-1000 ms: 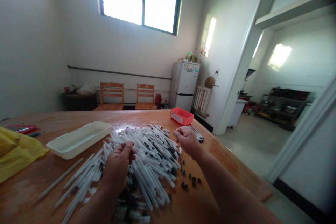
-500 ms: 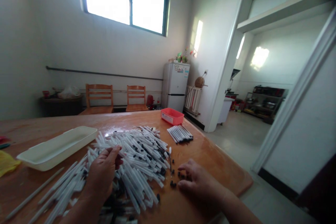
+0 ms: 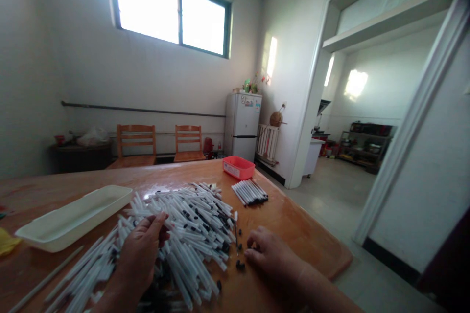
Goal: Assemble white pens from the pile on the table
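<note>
The table [image 3: 299, 225] is showing glossy varnished wood. The heaped pens [image 3: 183, 215] are looking like smooth, translucent plastic. The loose caps [image 3: 240, 265] are showing dark plastic, perhaps matt, though they are appearing too small to be sure. The tray [image 3: 79, 217] is presenting smooth, dull cream plastic; the red box [image 3: 247, 172] is looking like plastic too, bearing a paper-like label [image 3: 231, 172]. The chairs [image 3: 135, 128] are displaying smooth wood.

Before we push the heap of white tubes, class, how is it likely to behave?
The heap of white tubes would probably spread and slide, since the tubes lie loosely crossed on a glossy table. Single tubes are probably stiff, as they look straight, and likely light, being slender.
</note>
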{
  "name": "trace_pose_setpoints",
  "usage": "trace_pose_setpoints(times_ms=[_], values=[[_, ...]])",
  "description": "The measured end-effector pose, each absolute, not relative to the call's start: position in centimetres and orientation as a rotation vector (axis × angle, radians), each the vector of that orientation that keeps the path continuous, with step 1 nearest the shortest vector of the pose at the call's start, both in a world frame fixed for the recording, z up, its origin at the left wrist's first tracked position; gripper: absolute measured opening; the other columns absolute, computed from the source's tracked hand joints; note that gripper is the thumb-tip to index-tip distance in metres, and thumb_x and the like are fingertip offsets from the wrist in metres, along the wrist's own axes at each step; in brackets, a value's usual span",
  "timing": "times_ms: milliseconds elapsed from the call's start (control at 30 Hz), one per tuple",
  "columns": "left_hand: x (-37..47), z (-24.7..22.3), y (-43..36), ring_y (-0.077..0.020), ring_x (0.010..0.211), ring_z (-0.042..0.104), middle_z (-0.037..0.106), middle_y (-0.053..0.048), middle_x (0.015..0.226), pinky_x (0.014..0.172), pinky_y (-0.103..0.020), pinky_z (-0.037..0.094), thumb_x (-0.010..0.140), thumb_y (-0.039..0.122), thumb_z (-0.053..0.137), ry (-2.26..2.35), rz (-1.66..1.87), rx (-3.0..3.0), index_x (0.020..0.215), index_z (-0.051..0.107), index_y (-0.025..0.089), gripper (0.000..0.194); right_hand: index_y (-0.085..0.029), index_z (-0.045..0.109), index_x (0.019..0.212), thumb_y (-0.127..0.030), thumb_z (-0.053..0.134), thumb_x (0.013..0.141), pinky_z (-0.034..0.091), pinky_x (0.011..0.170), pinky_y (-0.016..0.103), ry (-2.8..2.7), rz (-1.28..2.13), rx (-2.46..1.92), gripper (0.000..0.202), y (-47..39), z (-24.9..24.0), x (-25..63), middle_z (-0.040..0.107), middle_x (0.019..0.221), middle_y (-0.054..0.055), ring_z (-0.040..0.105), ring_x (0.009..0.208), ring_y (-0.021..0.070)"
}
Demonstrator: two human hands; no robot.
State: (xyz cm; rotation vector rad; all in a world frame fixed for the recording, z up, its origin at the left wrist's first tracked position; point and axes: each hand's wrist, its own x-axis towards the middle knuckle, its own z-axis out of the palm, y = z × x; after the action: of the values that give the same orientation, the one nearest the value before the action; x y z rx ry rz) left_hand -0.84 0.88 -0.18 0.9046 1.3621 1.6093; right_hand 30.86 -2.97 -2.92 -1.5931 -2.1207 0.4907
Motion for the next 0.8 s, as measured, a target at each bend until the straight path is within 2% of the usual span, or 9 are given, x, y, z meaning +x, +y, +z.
trace_pose_setpoints(times_ms=[100,267,800], values=[[-0.9,-0.2,0.9,-0.0112,0.058,0.057,0.066,0.002,0.068,0.055,-0.022,0.043,0.069,0.045,0.073,1.346,1.605,0.899,0.082,0.066,0.019,0.029,-0.019,0.064,0.083,-0.020,0.059,0.080,0.039,0.072,0.025,-2.109,0.434,-1.585,0.006,-3.0,-3.1,30.7,0.060,0.093,0.004,0.055,0.082,0.0156],[-1.1,-0.3,0.9,-0.0112,0.057,0.056,0.065,0.003,0.070,0.054,-0.022,0.042,0.072,0.047,0.071,1.348,1.590,0.919,0.085,0.066,0.019,0.031,-0.018,0.059,0.079,-0.008,0.056,0.067,0.037,0.068,0.024,-2.130,0.475,-1.592,0.016,-2.7,-3.2,31.6,0.059,0.088,0.002,0.053,0.078,0.0146],[-1.6,-1.3,1.5,-0.0129,0.058,0.056,0.062,0.003,0.066,0.056,-0.024,0.041,0.073,0.053,0.069,1.358,1.596,0.932,0.085,0.064,0.019,0.036,-0.018,0.054,0.078,-0.008,0.054,0.064,0.032,0.064,0.023,-2.205,0.473,-1.679,0.017,-2.0,-2.3,31.8,0.058,0.085,0.001,0.050,0.076,0.0140]])
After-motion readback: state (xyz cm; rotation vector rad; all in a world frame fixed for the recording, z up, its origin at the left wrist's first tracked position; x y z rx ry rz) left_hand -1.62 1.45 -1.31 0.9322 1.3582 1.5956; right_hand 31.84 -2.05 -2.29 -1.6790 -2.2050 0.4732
